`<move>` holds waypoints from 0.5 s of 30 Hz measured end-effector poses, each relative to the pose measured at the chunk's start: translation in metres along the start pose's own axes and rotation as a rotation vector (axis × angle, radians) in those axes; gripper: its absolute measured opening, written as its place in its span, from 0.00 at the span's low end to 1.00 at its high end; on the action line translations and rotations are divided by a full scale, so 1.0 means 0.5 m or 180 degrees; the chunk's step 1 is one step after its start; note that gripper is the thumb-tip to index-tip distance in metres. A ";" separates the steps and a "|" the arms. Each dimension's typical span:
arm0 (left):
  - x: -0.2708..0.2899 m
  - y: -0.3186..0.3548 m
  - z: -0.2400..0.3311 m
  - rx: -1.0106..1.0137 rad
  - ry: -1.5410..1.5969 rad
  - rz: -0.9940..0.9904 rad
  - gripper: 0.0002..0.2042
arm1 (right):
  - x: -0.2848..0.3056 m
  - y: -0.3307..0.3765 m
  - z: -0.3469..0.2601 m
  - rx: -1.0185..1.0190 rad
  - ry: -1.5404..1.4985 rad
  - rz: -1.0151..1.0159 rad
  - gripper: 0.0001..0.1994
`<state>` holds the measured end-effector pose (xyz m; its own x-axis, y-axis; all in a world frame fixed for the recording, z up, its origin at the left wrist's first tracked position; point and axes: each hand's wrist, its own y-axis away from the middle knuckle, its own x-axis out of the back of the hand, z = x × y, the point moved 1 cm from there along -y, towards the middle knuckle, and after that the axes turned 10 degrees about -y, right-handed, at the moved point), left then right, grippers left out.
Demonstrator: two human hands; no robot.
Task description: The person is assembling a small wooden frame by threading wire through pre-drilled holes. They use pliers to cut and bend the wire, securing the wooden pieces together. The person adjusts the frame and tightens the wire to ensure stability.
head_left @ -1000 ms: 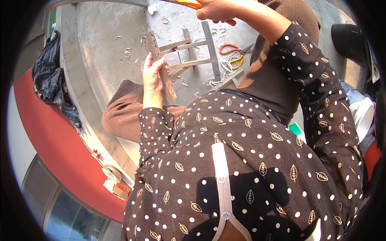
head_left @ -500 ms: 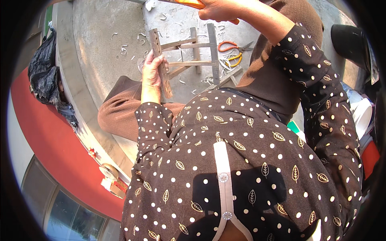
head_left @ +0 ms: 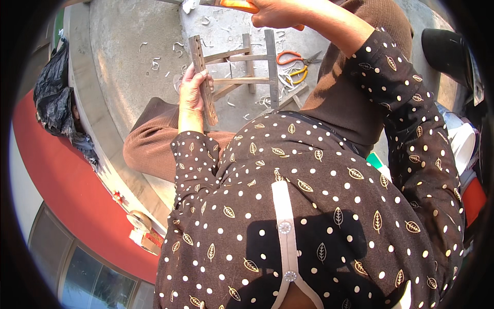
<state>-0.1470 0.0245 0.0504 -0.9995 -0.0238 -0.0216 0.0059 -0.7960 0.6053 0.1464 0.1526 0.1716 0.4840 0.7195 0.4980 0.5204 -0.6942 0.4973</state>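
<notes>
While the left hand [head_left: 191,92] gripped one upright of the small grey weathered wooden frame [head_left: 234,72], fingers wrapped round the slat, thumb side toward the body, the frame stood tilted on the pale concrete floor [head_left: 134,56] just ahead of the knees. Right hand [head_left: 278,11] was raised at the top edge of view, closed round an orange-handled tool [head_left: 236,5]; tool head was cut off by the rim, so type unclear.

Room to move: bare concrete lay left of the frame out to the raised concrete kerb [head_left: 82,118]; right side was crowded by the raised right arm in its brown polka-dot sleeve [head_left: 411,118].

Frame: flat rough slats, two long uprights joined by thin cross rails, dry cracked grain. Pale curled shavings [head_left: 177,49] were scattered on the floor around it. Orange-handled pliers [head_left: 293,56] lay on the floor just beyond the frame's far upright, a yellow-handled tool [head_left: 299,76] beside them.

A crumpled black plastic bag [head_left: 56,98] sat on the kerb's outer side, well apart from the frame. A small red-and-white carton [head_left: 146,239] lay near the kerb's lower end, against the red strip [head_left: 62,190].
</notes>
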 end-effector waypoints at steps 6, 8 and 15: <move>0.005 0.004 -0.004 -0.0021 0.0064 0.0021 0.19 | -0.010 -0.009 0.003 0.0025 0.0061 -0.0058 0.14; 0.002 0.004 -0.002 -0.0024 0.0060 0.0005 0.19 | -0.012 -0.011 0.004 0.0024 0.0077 -0.0081 0.14; 0.006 0.006 -0.006 -0.0003 0.0063 0.0042 0.20 | -0.024 -0.016 0.005 0.0059 0.0138 -0.0158 0.13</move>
<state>-0.1498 0.0202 0.0500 -0.9985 -0.0462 -0.0295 0.0190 -0.7960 0.6049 0.1384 0.1496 0.1598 0.4266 0.7513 0.5035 0.5561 -0.6569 0.5092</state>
